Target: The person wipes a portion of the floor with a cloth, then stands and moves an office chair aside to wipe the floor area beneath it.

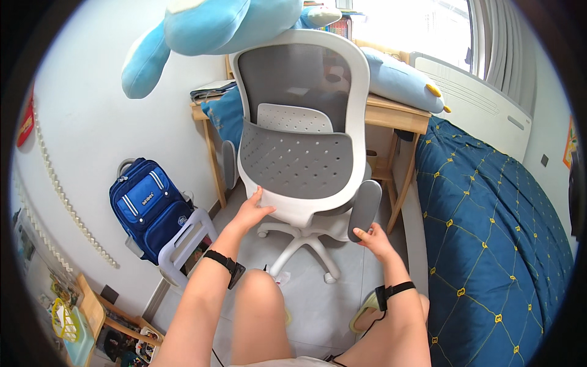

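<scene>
A white and grey mesh-backed office chair stands before me with its back towards me. My left hand rests on the lower left edge of the white back frame, thumb and fingers spread. On the right, my right hand grips the near end of the chair's grey armrest, the thumb on its top. Below the seat, the white five-star base with casters is on the grey tiled floor. Large light-blue plush toys hang over the top of the backrest.
Behind the chair is a wooden desk with a blue plush on it. A blue backpack leans by the left wall, next to a light purple plastic frame. A bed with a dark blue cover fills the right side.
</scene>
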Motion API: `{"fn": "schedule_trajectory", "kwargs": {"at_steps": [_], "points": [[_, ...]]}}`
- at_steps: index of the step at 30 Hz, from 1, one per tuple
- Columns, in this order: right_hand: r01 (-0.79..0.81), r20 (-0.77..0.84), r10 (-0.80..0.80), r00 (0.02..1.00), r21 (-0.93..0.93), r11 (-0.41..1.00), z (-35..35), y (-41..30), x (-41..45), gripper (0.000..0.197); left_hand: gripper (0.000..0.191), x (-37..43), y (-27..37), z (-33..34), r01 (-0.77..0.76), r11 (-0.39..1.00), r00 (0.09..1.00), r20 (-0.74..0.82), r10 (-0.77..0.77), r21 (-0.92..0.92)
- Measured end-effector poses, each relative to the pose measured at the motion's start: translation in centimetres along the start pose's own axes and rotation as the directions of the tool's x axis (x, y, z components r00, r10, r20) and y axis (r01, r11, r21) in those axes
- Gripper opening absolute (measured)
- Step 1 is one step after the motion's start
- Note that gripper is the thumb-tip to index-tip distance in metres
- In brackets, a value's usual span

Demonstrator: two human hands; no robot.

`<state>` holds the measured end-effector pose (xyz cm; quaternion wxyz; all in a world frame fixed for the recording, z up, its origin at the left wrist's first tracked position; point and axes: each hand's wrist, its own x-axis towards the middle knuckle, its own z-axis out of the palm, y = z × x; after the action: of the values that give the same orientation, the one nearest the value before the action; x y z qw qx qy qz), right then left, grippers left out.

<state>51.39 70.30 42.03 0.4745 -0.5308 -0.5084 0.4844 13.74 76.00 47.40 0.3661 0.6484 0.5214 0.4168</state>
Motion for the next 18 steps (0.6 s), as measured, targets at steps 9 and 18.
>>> {"fn": "schedule_trajectory", "kwargs": {"at_steps": [9, 18], "points": [[-0.021, 0.102, 0.019, 0.995, 0.011, 1.000, -6.5, 2.1, 3.4, 0.056, 0.099, 2.6, 0.9, 2.8, -0.056, 0.979, 0.988, 0.155, 0.026, 0.196], [-0.020, -0.111, 0.038, 0.993, 0.155, 0.988, -13.4, 3.3, 4.4, 0.053, 0.102, 3.7, 3.8, 10.5, -0.103, 0.971, 0.960, 0.278, 0.040, 0.217]]}}
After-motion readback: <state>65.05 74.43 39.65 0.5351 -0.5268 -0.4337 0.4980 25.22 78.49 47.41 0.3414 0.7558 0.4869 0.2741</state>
